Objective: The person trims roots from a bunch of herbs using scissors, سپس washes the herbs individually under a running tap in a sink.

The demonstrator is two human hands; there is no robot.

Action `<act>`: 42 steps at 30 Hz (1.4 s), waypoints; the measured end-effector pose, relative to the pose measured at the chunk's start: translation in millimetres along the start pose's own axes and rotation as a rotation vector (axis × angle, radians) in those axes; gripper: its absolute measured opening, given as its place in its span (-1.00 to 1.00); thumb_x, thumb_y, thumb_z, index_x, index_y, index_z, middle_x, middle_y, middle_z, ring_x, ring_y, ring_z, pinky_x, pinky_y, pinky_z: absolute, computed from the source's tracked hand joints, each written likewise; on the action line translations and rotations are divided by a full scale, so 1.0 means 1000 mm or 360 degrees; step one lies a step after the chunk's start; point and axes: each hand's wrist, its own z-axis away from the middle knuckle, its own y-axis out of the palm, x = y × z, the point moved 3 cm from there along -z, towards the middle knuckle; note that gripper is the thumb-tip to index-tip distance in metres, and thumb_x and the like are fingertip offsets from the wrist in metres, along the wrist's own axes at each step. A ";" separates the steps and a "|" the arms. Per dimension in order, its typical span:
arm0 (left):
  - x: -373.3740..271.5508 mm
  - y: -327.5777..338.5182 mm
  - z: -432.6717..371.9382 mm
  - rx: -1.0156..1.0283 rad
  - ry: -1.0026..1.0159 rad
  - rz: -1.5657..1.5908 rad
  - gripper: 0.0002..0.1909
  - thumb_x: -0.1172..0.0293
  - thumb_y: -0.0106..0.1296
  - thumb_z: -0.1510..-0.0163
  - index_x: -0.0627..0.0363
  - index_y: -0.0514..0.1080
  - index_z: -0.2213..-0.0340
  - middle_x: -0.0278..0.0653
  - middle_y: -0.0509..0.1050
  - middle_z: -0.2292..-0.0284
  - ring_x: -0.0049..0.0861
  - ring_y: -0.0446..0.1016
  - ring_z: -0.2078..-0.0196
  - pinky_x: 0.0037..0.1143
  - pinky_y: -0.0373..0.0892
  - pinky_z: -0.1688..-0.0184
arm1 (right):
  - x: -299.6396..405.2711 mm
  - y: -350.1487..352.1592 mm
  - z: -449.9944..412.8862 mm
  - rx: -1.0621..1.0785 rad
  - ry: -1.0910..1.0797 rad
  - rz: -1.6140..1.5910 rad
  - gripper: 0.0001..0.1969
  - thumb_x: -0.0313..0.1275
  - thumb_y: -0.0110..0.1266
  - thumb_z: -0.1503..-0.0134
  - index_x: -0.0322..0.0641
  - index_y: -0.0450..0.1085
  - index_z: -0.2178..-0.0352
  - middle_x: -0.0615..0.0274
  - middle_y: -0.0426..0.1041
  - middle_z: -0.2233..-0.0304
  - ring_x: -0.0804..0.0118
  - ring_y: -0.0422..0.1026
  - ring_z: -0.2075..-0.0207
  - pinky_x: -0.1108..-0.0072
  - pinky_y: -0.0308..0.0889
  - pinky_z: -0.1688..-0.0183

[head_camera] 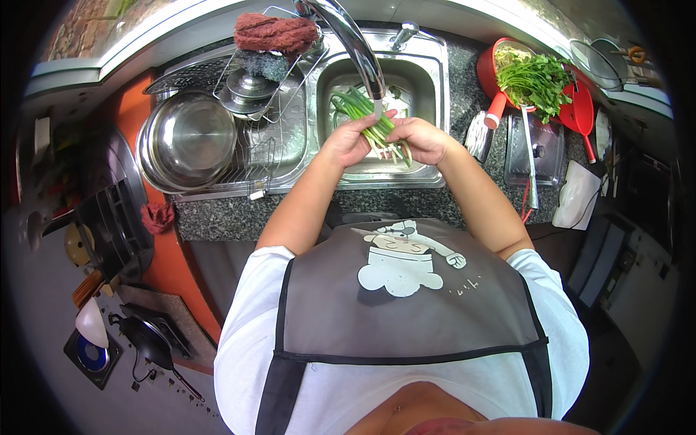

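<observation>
A bunch of green onions (375, 128) lies across both hands above the basin of a steel sink (441, 98). My left hand (352, 140) grips the bunch from the left side. On the right side, my right hand (421, 138) holds the same stalks near their pale root ends, which point down towards me. Water runs from the chrome faucet (361, 51) onto the onions and fingers. Some pale and green scraps (397, 97) lie in the basin beyond the hands; the hands hide part of its bottom.
Steel bowls (187, 138) and a wire rack (223, 81) with scrubbers stand on the left drainboard. At right, a red colander (485, 65) holds leafy greens (530, 79), beside a lidded container (527, 157) and a red ladle-like utensil (582, 111). The granite counter edge (228, 217) runs before me.
</observation>
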 end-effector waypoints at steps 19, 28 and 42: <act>-0.001 -0.019 -0.007 -0.0517 0.0460 0.0481 -0.66 0.48 -0.16 -0.28 0.04 0.21 -0.07 0.04 0.30 -0.08 -0.04 0.33 -0.15 0.01 0.21 -0.22 | 0.003 -0.008 0.030 -0.0930 -0.0819 0.1645 -0.87 -0.39 0.31 0.01 -0.19 0.57 0.41 0.29 0.43 0.45 0.48 0.41 0.41 0.62 0.33 0.32; 0.005 -0.001 -0.006 -0.0591 0.0513 0.0508 -0.65 0.50 -0.17 -0.28 0.03 0.16 -0.08 0.00 0.31 -0.03 -0.05 0.36 -0.12 0.00 0.30 -0.15 | 0.001 0.007 0.018 -0.1260 -0.0920 0.1791 -0.78 -0.26 0.30 0.07 -0.18 0.57 0.45 0.14 0.49 0.45 0.18 0.49 0.37 0.43 0.38 0.28; 0.009 -0.001 0.005 -0.0623 0.0561 -0.0003 -0.73 0.53 0.08 -0.15 0.19 0.32 0.11 -0.22 0.48 0.32 -0.34 0.52 0.30 -0.27 0.51 0.15 | 0.004 0.021 0.026 -0.0874 -0.1411 0.2511 -0.92 -0.45 0.11 0.03 -0.24 0.49 0.50 0.10 0.45 0.52 0.08 0.45 0.41 0.36 0.38 0.29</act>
